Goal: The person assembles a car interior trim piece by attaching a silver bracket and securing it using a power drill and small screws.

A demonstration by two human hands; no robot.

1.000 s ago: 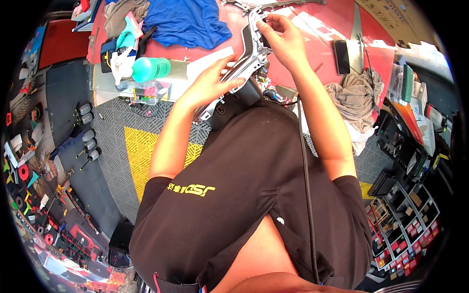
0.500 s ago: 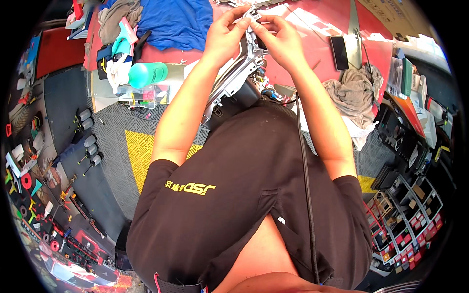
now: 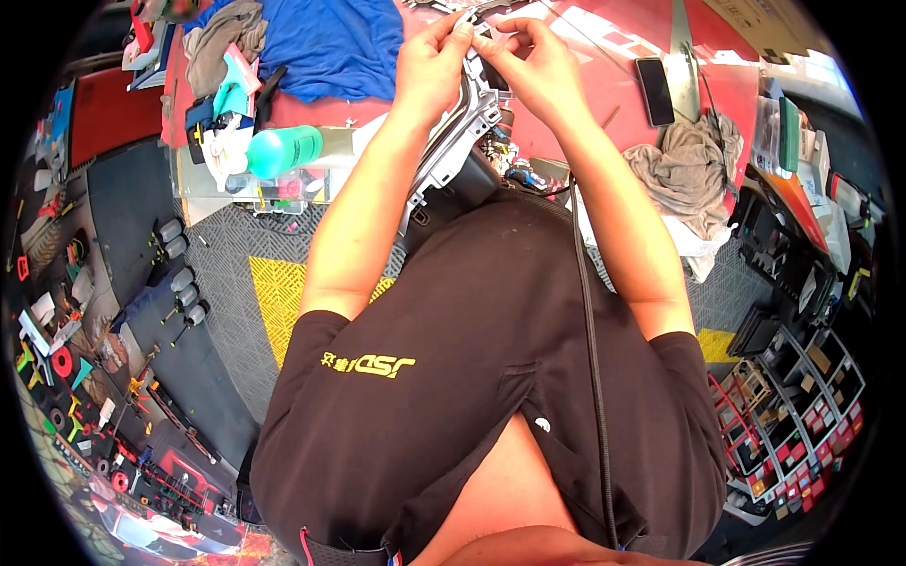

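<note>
A long silver-grey plastic frame (image 3: 451, 156), shaped like a car headlight's inner trim, runs from my lap up to the table, with a dark housing (image 3: 469, 184) against its lower part. At its far end my left hand (image 3: 429, 71) is closed, thumb and fingers pinching the frame's tip. Just to the right, my right hand (image 3: 540, 68) has its fingers curled and its thumb tip against the frame's edge. Anything between those right fingertips is too small to make out. Small jumbled parts (image 3: 521, 172) lie beside the housing.
On the red table (image 3: 566, 99) lie a blue cloth (image 3: 330, 47), a green spray bottle (image 3: 283, 151) on its side, a black phone (image 3: 654, 91) and a grey-brown rag (image 3: 689, 174). A clear parts box (image 3: 283, 193) sits at the front edge. Racks (image 3: 802, 415) stand at the right.
My right hand's fingertips have shifted slightly off the frame's top and curled more. The left hand stays on the frame's tip, which has moved a little left.
</note>
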